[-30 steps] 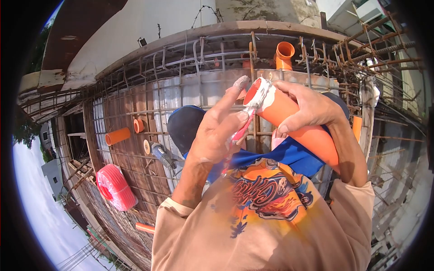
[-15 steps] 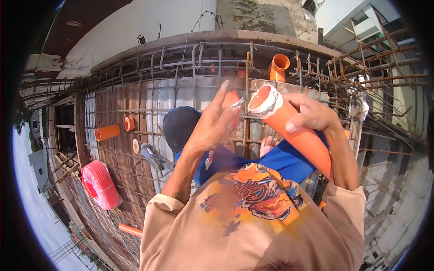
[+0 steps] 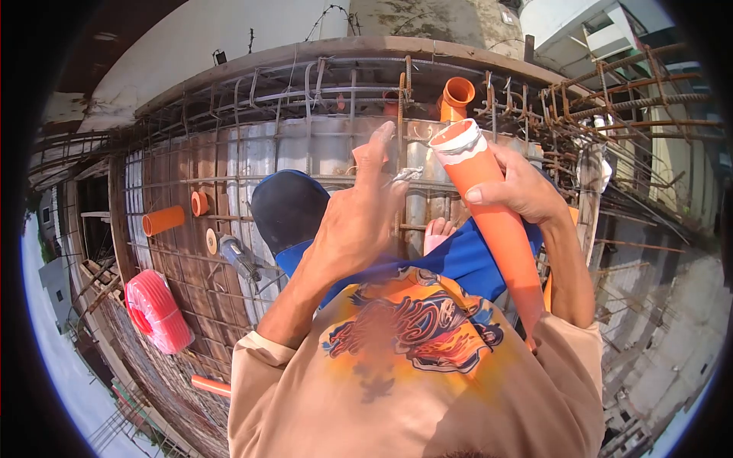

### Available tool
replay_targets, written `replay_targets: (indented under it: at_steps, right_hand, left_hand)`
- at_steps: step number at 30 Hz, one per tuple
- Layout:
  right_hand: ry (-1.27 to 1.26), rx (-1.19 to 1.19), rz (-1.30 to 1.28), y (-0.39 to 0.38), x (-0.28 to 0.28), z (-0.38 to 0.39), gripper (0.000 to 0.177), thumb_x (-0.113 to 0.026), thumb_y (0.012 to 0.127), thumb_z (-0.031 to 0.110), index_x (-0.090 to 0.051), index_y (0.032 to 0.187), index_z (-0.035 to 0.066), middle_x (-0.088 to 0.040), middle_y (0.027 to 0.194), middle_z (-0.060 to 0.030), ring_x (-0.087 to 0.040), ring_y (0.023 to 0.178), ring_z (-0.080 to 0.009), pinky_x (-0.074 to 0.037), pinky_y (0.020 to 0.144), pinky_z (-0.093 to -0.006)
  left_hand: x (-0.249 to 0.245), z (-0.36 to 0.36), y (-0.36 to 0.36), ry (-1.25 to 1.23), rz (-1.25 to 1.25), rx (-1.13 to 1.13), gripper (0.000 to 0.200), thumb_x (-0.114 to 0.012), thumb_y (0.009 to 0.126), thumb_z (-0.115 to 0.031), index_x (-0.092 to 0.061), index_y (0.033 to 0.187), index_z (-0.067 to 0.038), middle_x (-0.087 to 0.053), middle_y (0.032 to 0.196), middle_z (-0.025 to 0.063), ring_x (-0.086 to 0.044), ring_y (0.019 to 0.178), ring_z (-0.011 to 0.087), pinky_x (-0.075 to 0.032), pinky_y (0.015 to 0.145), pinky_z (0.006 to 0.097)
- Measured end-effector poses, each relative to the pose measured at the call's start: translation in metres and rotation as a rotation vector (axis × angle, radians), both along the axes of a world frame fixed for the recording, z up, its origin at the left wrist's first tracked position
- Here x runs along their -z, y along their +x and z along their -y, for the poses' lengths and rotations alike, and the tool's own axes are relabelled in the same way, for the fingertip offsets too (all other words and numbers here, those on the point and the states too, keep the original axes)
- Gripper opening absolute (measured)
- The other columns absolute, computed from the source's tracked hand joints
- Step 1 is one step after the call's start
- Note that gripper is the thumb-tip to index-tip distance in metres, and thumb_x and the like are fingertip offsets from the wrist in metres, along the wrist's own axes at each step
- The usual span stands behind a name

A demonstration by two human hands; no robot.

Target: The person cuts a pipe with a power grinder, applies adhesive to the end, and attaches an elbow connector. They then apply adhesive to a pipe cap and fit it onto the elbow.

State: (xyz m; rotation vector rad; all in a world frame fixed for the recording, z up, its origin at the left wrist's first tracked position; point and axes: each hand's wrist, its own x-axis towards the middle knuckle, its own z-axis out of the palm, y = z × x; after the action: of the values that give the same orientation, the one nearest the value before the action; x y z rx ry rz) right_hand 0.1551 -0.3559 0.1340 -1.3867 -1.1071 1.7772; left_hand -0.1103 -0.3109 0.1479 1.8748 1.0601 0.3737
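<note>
So this is a rooftop slab job out in full sun: rusty rebar mesh (image 3: pixel 229 179) tied over ribbed metal decking (image 3: pixel 324 149), with a pale plastered wall (image 3: pixel 229 38) running behind it at 12 o'clock. The right hand (image 3: pixel 523 187) has its fingers wrapped tight round an orange pipe (image 3: pixel 500 229), which is up in the air at about 2 o'clock from centre. It tilts a bit left, with its lower end down near the beige shirt (image 3: pixel 412 389). The top end has a smeared white band (image 3: pixel 456 143) around it. The left hand (image 3: pixel 359 221) is just beside that end at 12 o'clock, thumb and fingertips pinched on a small whitish thing (image 3: pixel 405 175) and one finger sticking straight up. It's too blurry for me to tell what that thing is, maybe a brush or a tube. Around the deck there's another orange pipe stub (image 3: pixel 456 95) standing up out of the bars at 12, and a short pipe offcut (image 3: pixel 163 220) and an orange ring (image 3: pixel 200 203) at 9. An angle grinder (image 3: pixel 235 258) lies just below those. A red coil of hose (image 3: pixel 156 309) sits at 8, near the slab edge.
</note>
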Motion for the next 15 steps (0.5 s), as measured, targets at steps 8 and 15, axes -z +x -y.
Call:
replay_targets:
  at_steps: [8,15]
  right_hand:
    - [0.027,0.135,-0.047,-0.001,-0.009,0.011,0.081,-0.084,0.076,0.033,-0.051,0.142,0.002,-0.064,0.118,-0.0053,-0.06,0.102,-0.0136,-0.052,0.089,-0.0306]
    - [-0.167,0.149,-0.229,0.004,-0.005,0.016,0.079,-0.083,0.073,0.028,-0.052,0.139,-0.002,-0.066,0.114,-0.009,-0.068,0.094,-0.0167,-0.057,0.081,-0.0303]
  left_hand:
    - [-0.013,-0.002,0.014,-0.073,-0.071,0.082,0.068,-0.057,0.102,-0.012,-0.019,0.158,-0.006,-0.065,0.122,0.0298,-0.074,0.089,0.0358,-0.056,0.081,0.04]
    - [-0.02,-0.012,0.021,-0.164,0.209,0.148,0.063,-0.057,0.103,-0.017,-0.027,0.157,-0.004,-0.046,0.151,0.0247,-0.069,0.114,0.0321,-0.051,0.096,0.0398]
